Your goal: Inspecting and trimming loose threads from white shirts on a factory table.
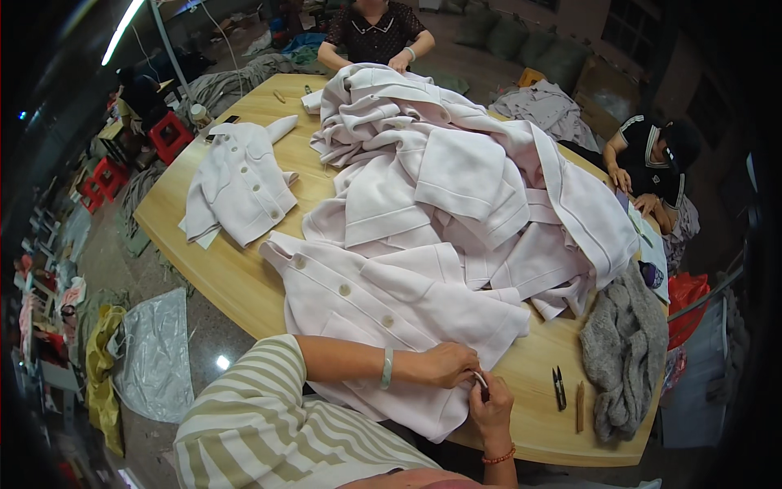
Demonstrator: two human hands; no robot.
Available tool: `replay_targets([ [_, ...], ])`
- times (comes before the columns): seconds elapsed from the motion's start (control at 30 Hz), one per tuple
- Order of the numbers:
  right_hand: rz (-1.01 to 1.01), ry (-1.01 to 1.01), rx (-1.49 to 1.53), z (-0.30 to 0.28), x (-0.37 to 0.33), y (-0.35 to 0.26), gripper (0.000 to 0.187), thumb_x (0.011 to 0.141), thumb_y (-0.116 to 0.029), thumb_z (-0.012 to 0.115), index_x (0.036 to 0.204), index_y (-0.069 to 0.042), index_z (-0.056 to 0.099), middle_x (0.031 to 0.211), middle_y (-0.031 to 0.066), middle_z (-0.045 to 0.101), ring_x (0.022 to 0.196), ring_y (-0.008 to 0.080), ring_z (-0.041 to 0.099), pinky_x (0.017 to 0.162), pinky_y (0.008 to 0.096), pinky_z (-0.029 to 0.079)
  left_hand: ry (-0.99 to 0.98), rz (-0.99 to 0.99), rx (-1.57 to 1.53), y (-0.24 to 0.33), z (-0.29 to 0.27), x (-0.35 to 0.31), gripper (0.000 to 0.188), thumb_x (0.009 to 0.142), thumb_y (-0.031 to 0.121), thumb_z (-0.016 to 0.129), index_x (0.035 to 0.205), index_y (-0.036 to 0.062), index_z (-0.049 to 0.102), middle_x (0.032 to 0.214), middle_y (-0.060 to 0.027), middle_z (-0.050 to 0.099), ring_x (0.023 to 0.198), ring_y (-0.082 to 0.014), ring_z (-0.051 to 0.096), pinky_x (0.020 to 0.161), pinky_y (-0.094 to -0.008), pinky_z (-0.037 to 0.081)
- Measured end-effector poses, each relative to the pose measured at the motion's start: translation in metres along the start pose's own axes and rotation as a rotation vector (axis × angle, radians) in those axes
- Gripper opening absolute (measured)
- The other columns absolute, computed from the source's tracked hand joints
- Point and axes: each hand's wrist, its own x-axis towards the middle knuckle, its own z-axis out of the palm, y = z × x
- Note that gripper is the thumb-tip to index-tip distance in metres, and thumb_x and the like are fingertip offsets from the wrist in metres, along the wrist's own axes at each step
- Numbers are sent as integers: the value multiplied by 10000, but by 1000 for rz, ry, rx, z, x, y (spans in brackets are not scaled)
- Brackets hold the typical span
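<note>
A pale pink knit jacket (366, 285) with large buttons down its front lies spread at the near edge of the table. My left hand (450, 364) is closed on its lower right part, with a pale bangle on that wrist. Right beside it, my right hand (492, 405) is also closed, pinching a small curled edge of pale fabric between the two hands. The fingertips partly hide what they hold. Beyond the jacket rises a big heap of similar pale garments (456, 171).
A small buttoned jacket (240, 183) lies at the left of the wooden table (521, 432). Toward the right are a black pen-like tool (559, 388), a brown stick (580, 407) and a grey knit garment (626, 359). Co-workers (376, 33) sit at the far side and right.
</note>
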Motion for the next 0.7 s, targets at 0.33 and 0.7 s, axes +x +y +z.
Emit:
replay_targets([
  [0.33, 29, -31, 107, -3, -3, 10, 341, 774, 122, 505, 1067, 13, 642, 726, 129, 577, 552, 211, 580, 516, 319, 465, 18, -10, 26, -7, 6, -2, 76, 816, 121, 634, 836, 48, 636, 770, -150, 638, 728, -367, 622, 642, -448, 482],
  [0.7, 86, -100, 73, -9, 1, 5, 292, 733, 87, 546, 986, -10, 653, 761, 165, 590, 679, 335, 601, 612, 396, 487, -129, 20, -145, -21, -10, 9, 69, 789, 100, 643, 832, 49, 658, 725, -128, 648, 680, -320, 625, 607, -386, 476],
])
